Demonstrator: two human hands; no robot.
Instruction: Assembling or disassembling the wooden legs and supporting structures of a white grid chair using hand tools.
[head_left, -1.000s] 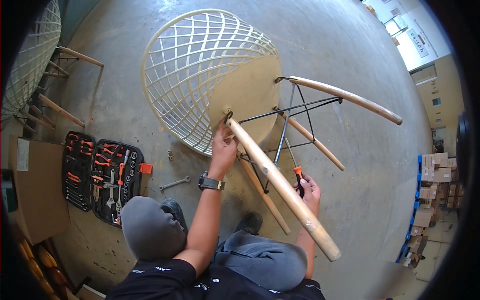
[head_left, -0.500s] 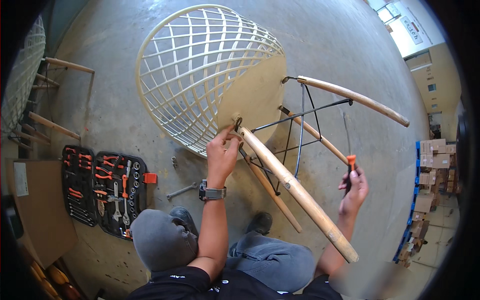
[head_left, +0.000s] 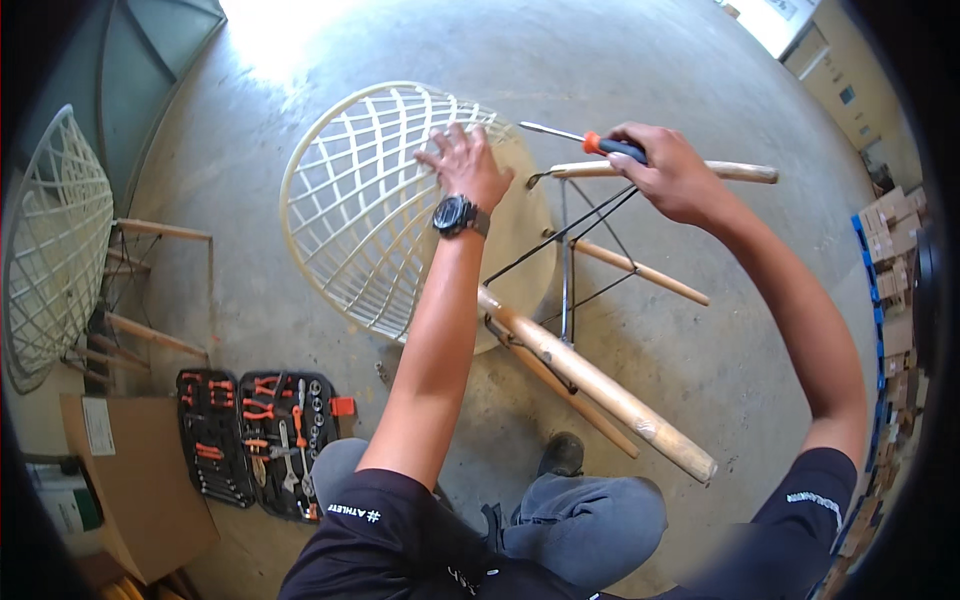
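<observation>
A cream lattice chair (head_left: pixel 537 255) lies tipped on the concrete floor with its wooden legs pointing toward me and to the right. Black metal rods brace the legs; the nearest leg (head_left: pixel 600 382) slants down toward my knee. My left hand (head_left: pixel 470 170) is spread over the lattice by the seat's solid base panel, holding nothing; whether it presses on the lattice, I cannot tell. My right hand (head_left: pixel 665 170) grips a screwdriver (head_left: pixel 592 142) with an orange and black handle. Its shaft points left, with the tip near the upper edge of the seat, above the far leg's bracket.
An open tool case (head_left: pixel 240 440) with pliers, wrenches and sockets lies at lower left. Beside it stands a cardboard box (head_left: pixel 130 470). Another lattice chair (head_left: pixel 62 250) is at far left. Stacked cartons (head_left: pixel 900 250) on blue pallets line the right.
My left hand has left the near leg's bracket and moved up onto the lattice. My right hand has carried the screwdriver up from low right toward the far leg. The view has shifted.
</observation>
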